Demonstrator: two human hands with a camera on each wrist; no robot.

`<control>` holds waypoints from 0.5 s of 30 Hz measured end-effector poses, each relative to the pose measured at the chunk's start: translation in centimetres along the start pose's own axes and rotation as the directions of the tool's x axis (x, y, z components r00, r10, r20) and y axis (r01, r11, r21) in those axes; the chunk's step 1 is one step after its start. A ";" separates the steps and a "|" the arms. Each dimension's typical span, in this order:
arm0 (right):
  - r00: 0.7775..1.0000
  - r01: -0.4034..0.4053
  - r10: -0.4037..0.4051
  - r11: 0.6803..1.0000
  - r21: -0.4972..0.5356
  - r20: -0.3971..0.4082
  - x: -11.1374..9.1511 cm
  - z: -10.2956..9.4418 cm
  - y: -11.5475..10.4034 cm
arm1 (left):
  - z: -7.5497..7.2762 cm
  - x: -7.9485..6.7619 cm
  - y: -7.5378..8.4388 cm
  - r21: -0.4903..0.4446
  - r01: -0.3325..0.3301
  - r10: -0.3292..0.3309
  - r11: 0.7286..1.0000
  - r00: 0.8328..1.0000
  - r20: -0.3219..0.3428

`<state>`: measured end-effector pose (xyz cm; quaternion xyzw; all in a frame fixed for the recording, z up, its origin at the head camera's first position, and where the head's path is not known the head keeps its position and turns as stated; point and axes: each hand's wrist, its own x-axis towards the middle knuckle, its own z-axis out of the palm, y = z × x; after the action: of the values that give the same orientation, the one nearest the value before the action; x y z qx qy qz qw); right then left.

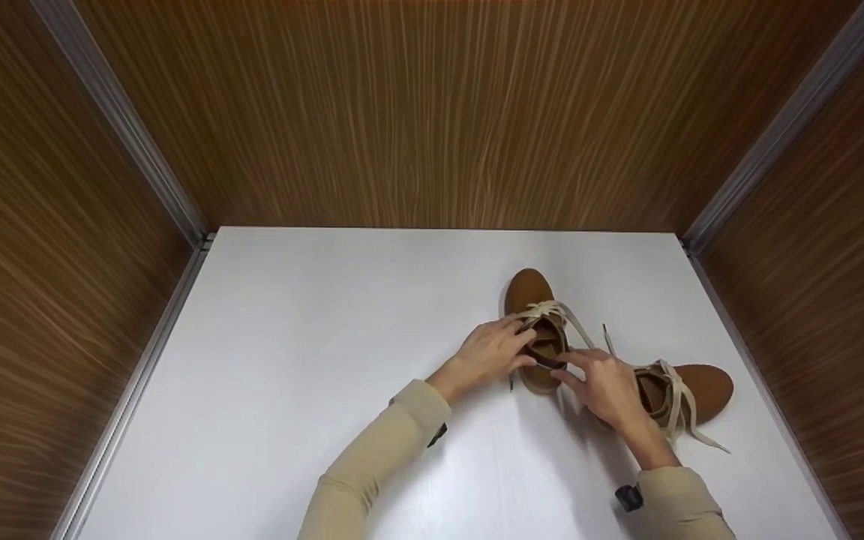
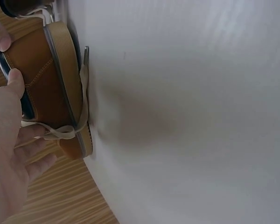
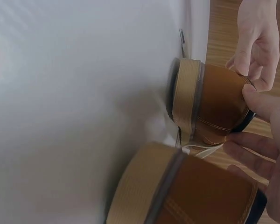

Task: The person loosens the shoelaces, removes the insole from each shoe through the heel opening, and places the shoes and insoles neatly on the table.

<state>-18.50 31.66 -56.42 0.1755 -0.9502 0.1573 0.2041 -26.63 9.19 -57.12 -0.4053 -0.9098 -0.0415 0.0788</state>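
A brown lace-up shoe [image 1: 528, 291] with a tan sole stands on the white table, its toe pointing to the back. From its left side my left hand [image 1: 488, 349] pinches the collar; in the left wrist view the thumb [image 2: 16, 79] lies on the outside of the dark-edged rim. My right hand [image 1: 607, 386] pinches the same collar near the heel, its thumb [image 3: 257, 97] pressed to the leather in the right wrist view. Cream laces [image 1: 544, 307] hang loose at both sides. The matching second shoe [image 1: 706, 390] sits at the right, partly behind my right hand.
Wood-grain panels rise at the back [image 1: 432, 112], left [image 1: 49, 300] and right [image 1: 814, 262] of the white table [image 1: 289, 315]. Loose laces [image 1: 706, 439] of the second shoe trail onto the tabletop. Metal rails run along the side edges.
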 end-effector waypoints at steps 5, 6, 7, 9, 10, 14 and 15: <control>0.998 0.060 -0.062 0.995 -0.079 -0.026 0.0 0.6 -0.6 | 0.0 -0.7 -0.4 0.045 -0.004 0.005 0.999 1.000 -0.031; 0.997 0.069 -0.072 0.993 -0.097 -0.028 0.0 0.7 -0.7 | 0.0 -0.8 -0.5 0.058 -0.004 0.006 0.998 0.999 -0.038; 0.996 0.076 -0.080 0.991 -0.110 -0.029 0.0 0.8 -0.8 | 0.0 -0.9 -0.5 0.070 -0.004 0.007 0.998 0.999 -0.044; 0.995 0.089 -0.094 0.988 -0.130 -0.033 0.0 1.0 -0.9 | 0.0 -1.1 -0.6 0.087 -0.003 0.007 0.996 0.999 -0.050; 0.994 0.094 -0.099 0.986 -0.137 -0.034 0.0 1.1 -1.0 | 0.0 -1.2 -0.7 0.091 -0.003 0.008 0.996 0.999 -0.053; 0.994 0.105 -0.110 0.984 -0.143 -0.027 -0.1 1.4 -1.4 | -0.1 -1.6 -0.9 0.093 -0.002 0.007 0.996 0.999 -0.046; 0.994 0.105 -0.109 0.984 -0.143 -0.021 -0.1 1.5 -1.5 | -0.2 -1.7 -0.9 0.093 -0.003 0.006 0.996 0.999 -0.040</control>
<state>-18.30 29.79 -57.40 0.2090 -0.9451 0.0806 0.2380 -26.17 7.31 -57.28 -0.4023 -0.9081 -0.0072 0.1162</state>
